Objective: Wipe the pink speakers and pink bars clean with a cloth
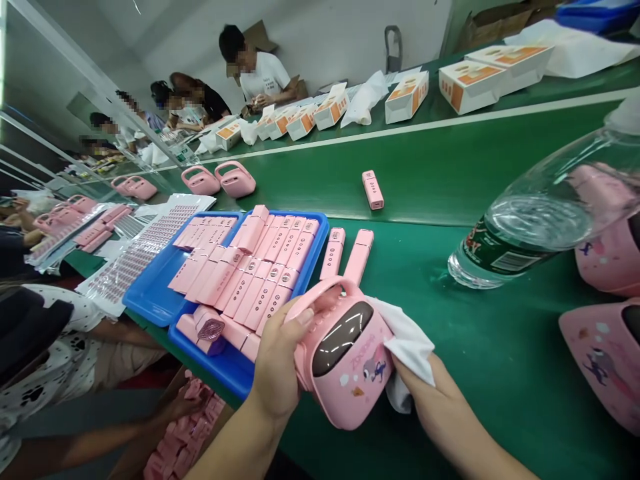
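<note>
A pink portable speaker (pixel 357 393) with a carry handle, a dark glossy panel and a cartoon print is held up over the green table, tilted. My left hand (pixel 277 357) is closed round its left side, thumb near the base of the handle. At the opposite side, my right hand (pixel 417 377) holds a white cloth (pixel 413 340) against the speaker; most of its fingers are hidden behind the cloth and the body. Just beyond the speaker lie two pink microphones, a nearer one (pixel 333 253) and another beside it (pixel 359 257).
Blue trays (pixel 155 300) at the left hold several pink microphones. A water bottle (pixel 520 233) stands right, near more pink speakers (pixel 600 360). One microphone (pixel 373 190) lies on the green belt (pixel 430 160). Open boxes (pixel 407 97) line the far side. Co-workers sit left and beyond.
</note>
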`<act>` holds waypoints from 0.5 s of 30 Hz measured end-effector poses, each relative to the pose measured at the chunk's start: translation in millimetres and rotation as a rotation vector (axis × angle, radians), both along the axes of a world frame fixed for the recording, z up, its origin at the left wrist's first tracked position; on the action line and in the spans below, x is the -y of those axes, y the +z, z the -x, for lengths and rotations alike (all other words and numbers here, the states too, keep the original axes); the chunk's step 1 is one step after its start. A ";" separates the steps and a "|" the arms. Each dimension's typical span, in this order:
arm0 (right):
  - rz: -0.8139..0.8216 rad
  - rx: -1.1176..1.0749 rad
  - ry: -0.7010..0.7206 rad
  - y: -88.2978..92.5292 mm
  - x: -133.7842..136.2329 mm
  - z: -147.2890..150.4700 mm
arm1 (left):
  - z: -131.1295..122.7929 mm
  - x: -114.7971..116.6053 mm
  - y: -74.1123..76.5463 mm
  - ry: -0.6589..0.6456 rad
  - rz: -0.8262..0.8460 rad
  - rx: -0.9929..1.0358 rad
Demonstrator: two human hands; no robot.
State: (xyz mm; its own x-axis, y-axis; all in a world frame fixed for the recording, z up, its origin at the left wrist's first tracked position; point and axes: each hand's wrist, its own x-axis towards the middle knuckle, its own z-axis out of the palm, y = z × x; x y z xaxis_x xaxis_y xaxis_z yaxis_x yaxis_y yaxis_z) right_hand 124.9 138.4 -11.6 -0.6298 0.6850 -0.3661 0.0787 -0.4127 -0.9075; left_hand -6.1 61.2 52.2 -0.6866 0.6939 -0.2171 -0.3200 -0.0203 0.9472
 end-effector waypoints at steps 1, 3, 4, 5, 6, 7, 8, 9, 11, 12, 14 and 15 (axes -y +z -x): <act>0.011 0.011 -0.022 0.5 -0.2 -0.9 | -0.8 -0.2 1.5 -0.012 -0.010 0.006; 0.026 0.048 -0.031 0.7 -0.9 -2.2 | -1.5 -0.6 5.1 -0.044 -0.028 0.006; 0.021 0.054 -0.027 0.8 -1.5 -2.6 | -1.6 -0.9 7.1 -0.059 -0.036 0.005; 0.005 0.038 -0.017 0.8 -2.3 -3.0 | -1.7 -1.4 9.0 -0.072 -0.044 0.004; -0.021 0.005 0.003 1.0 -3.2 -3.3 | -1.7 -2.0 10.7 -0.085 -0.055 0.005; -0.055 -0.041 0.032 1.1 -4.1 -3.8 | -1.8 -2.7 12.1 -0.098 -0.067 0.002; -0.094 -0.095 0.069 1.2 -4.7 -4.5 | -1.9 -3.4 13.2 -0.105 -0.082 -0.002; -0.121 -0.138 0.110 1.0 -5.1 -5.3 | -2.1 -4.1 13.9 -0.111 -0.099 -0.001; -0.128 -0.152 0.167 -0.8 -4.6 -7.5 | -2.2 -5.1 14.3 -0.115 -0.140 0.004; -0.137 -0.133 0.166 -2.7 -3.9 -8.7 | -2.1 -5.3 14.4 -0.114 -0.152 0.013; -0.184 -0.081 0.137 -8.5 -2.0 -10.9 | -1.5 -4.9 14.5 -0.115 -0.154 0.035; -0.213 -0.060 0.120 -12.3 -1.2 -11.9 | -1.0 -4.4 14.7 -0.121 -0.144 0.045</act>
